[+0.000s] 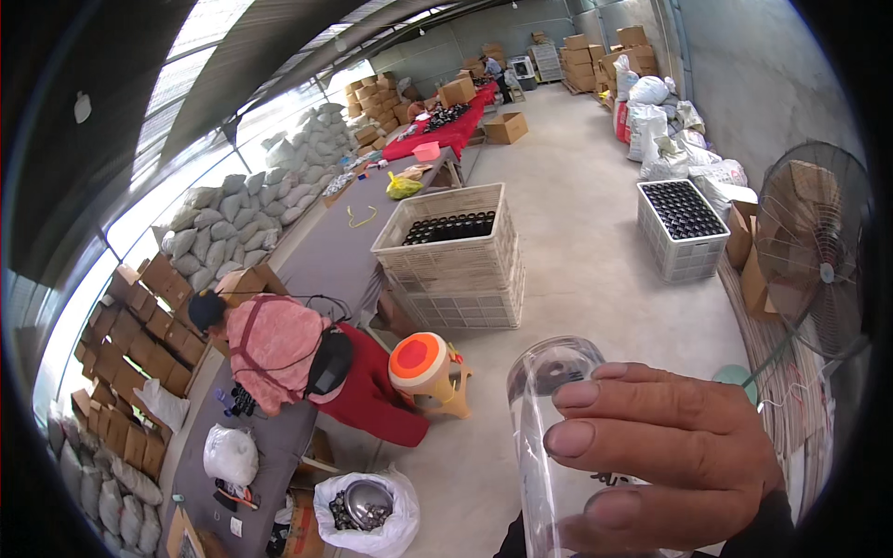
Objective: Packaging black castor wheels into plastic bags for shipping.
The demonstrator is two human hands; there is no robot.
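Close up at the lower right, my right hand (670,446) is wrapped round a clear cylindrical bottle (535,437), its fingers across the side. The bottle stands nearly upright with its rounded end uppermost; its lower part runs out of the picture. Dark marks show on it between the fingers. A dark sleeve (763,530) appears behind the hand. My left hand is not in view.
A person (288,353) in pink and red bends over a grey-covered table (326,232) at left. Nearby are an orange-topped stool (419,363), stacked crates (456,307) and a white sack (395,521). A black-filled crate (684,251) and a standing fan (819,260) are at right.
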